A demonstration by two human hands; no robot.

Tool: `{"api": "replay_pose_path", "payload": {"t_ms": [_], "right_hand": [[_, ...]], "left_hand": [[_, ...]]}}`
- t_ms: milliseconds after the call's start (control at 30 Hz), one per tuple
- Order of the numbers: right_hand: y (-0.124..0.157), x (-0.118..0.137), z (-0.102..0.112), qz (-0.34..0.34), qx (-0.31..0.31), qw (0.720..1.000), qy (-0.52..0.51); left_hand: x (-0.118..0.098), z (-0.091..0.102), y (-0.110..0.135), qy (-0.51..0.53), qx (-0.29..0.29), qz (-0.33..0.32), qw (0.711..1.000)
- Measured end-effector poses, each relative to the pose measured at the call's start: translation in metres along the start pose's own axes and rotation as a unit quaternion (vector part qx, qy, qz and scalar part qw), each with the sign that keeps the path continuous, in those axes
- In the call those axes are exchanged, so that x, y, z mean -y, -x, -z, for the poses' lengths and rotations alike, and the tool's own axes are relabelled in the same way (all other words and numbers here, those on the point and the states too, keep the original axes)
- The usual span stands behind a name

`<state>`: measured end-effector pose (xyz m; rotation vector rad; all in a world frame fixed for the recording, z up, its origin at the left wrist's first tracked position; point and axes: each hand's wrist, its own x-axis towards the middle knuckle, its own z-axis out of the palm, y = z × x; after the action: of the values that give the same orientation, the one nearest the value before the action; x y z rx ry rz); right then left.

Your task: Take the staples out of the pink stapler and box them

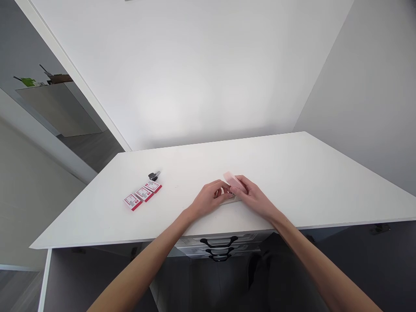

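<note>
In the head view my right hand (251, 195) is closed around a pale pink, block-like piece (234, 180), which tilts up and to the left out of the grip. My left hand (211, 197) is right beside it, its fingers curled into a pinch close to the pink piece's lower end. What those fingertips hold, if anything, is too small and covered to make out. Beneath both hands a flat, pale item (229, 201) lies on the white tabletop (266, 156), mostly hidden by the fingers.
Three red-and-white cards or small packets (144, 194) lie in a slanting row at the left. Just behind them is a black-handled metal object (154, 175), perhaps a key. Drawers with black handles (219, 242) are below the table's front edge; a white wall (208, 73) rises behind.
</note>
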<state>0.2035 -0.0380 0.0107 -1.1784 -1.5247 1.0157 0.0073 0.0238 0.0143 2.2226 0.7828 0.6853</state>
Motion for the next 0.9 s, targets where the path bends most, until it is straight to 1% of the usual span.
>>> {"api": "replay_pose_path", "payload": {"t_ms": [200, 300, 667, 800, 900], "right_hand": [[0.0000, 0.0009, 0.0021, 0.005, 0.022, 1.000, 0.001], [0.0002, 0.0009, 0.0028, 0.007, 0.033, 0.999, -0.007], [-0.0007, 0.0006, 0.0042, -0.001, 0.044, 0.999, -0.017], [-0.0008, -0.0005, 0.0052, -0.002, 0.048, 0.999, -0.026], [-0.0006, -0.0003, 0.0057, -0.002, 0.052, 0.998, -0.034]], "left_hand": [[-0.0026, 0.0019, 0.0001, 0.005, 0.021, -0.001, 1.000], [-0.0033, 0.0026, 0.0004, 0.017, 0.020, -0.009, 1.000], [-0.0048, 0.0049, 0.0002, 0.022, 0.035, -0.017, 0.999], [-0.0050, 0.0052, 0.0004, 0.025, 0.034, -0.034, 0.999], [-0.0045, 0.0052, 0.0003, 0.026, 0.028, -0.035, 0.999]]}}
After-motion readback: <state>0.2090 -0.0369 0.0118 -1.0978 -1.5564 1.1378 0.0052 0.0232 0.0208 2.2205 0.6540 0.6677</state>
